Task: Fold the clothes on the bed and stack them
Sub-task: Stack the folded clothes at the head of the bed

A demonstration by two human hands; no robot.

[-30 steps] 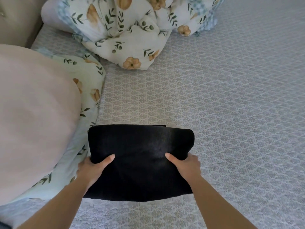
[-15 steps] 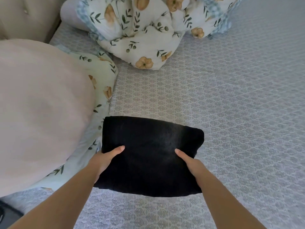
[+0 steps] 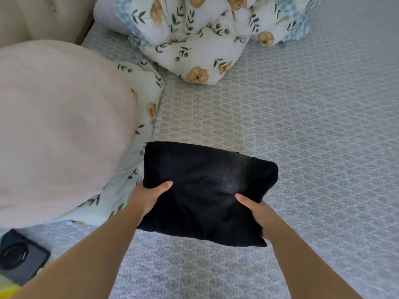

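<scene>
Gripping folded black garment [image 3: 207, 190] by both sides, left hand [image 3: 146, 197] and right hand [image 3: 259, 214] thumbs on top, likely to carry it to a stack on bed [image 3: 302, 126]

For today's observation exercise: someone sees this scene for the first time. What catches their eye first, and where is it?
First the folded black garment in the middle of the grey patterned bed, held at its near sides by the left hand and right hand, thumbs on top. Next, the big pale pink cushion at the left, and the crumpled floral duvet at the far edge.
</scene>
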